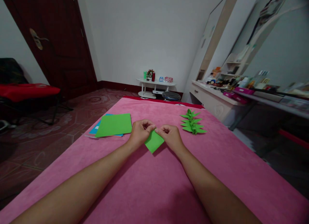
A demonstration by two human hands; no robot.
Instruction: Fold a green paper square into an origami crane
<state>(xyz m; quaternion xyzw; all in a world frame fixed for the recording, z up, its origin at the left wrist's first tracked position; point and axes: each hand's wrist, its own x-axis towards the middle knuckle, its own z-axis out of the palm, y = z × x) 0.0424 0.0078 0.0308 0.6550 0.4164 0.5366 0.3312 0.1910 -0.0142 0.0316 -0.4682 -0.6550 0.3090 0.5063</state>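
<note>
A small folded square of green paper (pixel 154 142) is held between both hands over the pink cloth, one corner pointing toward me. My left hand (pixel 141 130) pinches its far left edge with thumb and forefinger. On the other side, my right hand (pixel 171 135) pinches the far right edge, the two thumbs almost meeting. Part of the paper's far corner is hidden by the fingers. To the left lies a stack of paper with a green sheet (pixel 114 124) on top and blue sheets (pixel 93 131) beneath. Several folded green paper cranes (pixel 193 122) sit in a row to the right.
The pink cloth (pixel 149 192) covers the surface under my arms. Beyond it stands a small white table (pixel 156 82) with cups and flowers. A cluttered dresser (pixel 217 95) is at the right, a red chair (pixel 29 90) and a dark door (pixel 55 40) at the left.
</note>
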